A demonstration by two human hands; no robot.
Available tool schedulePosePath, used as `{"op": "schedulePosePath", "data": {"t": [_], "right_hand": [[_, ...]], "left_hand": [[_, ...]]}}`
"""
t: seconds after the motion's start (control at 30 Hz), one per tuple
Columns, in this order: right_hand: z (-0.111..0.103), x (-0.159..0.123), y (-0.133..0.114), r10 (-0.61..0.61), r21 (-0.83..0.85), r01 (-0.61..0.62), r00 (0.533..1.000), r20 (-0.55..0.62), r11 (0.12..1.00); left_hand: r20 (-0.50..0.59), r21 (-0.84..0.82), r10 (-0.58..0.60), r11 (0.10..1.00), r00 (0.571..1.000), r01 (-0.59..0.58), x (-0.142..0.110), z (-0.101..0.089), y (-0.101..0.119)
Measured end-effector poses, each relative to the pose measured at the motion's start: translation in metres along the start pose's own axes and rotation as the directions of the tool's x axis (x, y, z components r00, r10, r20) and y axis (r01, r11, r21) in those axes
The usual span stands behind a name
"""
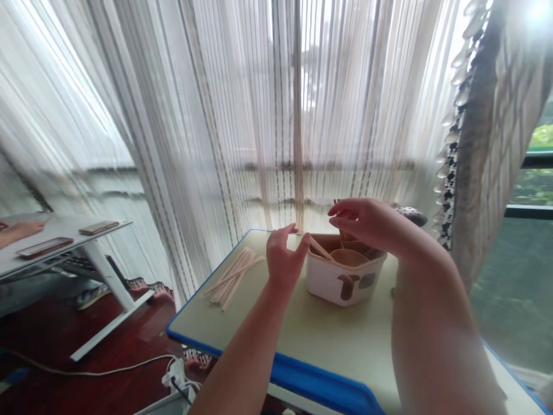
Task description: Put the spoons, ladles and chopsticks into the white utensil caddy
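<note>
A white container (328,282) with brown and grey pictures on its side stands on the table. Inside it are a round wooden piece like a spoon bowl (349,257) and a light wooden stick (320,249) leaning on the left rim. My left hand (285,256) is at that rim, thumb and forefinger apart, the thumb close to the stick's upper end. Over the back of the container, my right hand (367,222) has its fingers curled in. Brown wood shows just below those fingers; whether they grip it is hidden. Left of my left hand lies a loose bundle of wooden chopsticks (233,279).
The pale table (328,340) has a blue edge. A dark-speckled rounded object (411,215) shows behind my right wrist. Sheer curtains (242,115) hang behind. At left, another person's hand (28,229) rests on a white desk (56,253); cables (99,373) lie on the floor.
</note>
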State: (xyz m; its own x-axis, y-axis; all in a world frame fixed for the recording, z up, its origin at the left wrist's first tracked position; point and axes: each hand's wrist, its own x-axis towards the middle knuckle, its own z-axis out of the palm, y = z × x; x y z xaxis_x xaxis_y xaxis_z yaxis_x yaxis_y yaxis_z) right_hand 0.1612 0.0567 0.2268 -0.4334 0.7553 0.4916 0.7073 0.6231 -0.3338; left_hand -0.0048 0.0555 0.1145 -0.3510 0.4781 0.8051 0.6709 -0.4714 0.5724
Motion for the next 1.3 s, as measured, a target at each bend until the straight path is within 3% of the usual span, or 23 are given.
{"op": "schedulePosePath", "data": {"t": [0.13,0.3,0.6,0.9,1.0,1.1,1.23,1.3], "right_hand": [[0.006,0.000,-0.016,-0.049,0.000,0.049,0.998,-0.032,0.999],[0.007,-0.004,-0.026,-0.073,0.007,0.073,0.997,-0.003,0.997],[-0.011,-0.010,-0.007,-0.013,0.063,0.017,0.997,-0.076,0.998],[-0.010,-0.010,-0.004,-0.055,0.116,0.062,0.996,-0.066,0.991],[-0.007,-0.008,0.000,-0.088,0.137,0.098,0.993,-0.082,0.986],[-0.002,-0.006,0.000,-0.111,0.131,0.125,0.988,-0.108,0.983],[0.004,-0.005,-0.013,-0.122,0.108,0.136,0.985,-0.122,0.985],[0.011,-0.004,-0.026,-0.159,0.110,0.169,0.983,-0.093,0.980]], "left_hand": [[0.109,-0.095,-0.070,0.992,0.992,0.081,-0.007,-0.006,0.001],[0.249,-0.106,-0.014,0.993,0.968,0.041,-0.009,0.010,0.009],[0.146,-0.040,-0.234,0.969,0.961,0.243,-0.008,0.032,0.017],[0.200,0.022,-0.240,0.970,0.950,0.240,-0.013,0.030,0.027],[0.188,-0.002,-0.195,0.980,0.963,0.199,-0.019,0.023,0.024],[0.082,0.004,-0.125,0.992,0.989,0.126,-0.025,0.008,0.015],[-0.019,0.156,-0.076,0.985,0.997,0.078,-0.031,-0.033,-0.024],[-0.009,0.310,-0.099,0.946,0.995,0.097,-0.035,-0.061,-0.052]]}}
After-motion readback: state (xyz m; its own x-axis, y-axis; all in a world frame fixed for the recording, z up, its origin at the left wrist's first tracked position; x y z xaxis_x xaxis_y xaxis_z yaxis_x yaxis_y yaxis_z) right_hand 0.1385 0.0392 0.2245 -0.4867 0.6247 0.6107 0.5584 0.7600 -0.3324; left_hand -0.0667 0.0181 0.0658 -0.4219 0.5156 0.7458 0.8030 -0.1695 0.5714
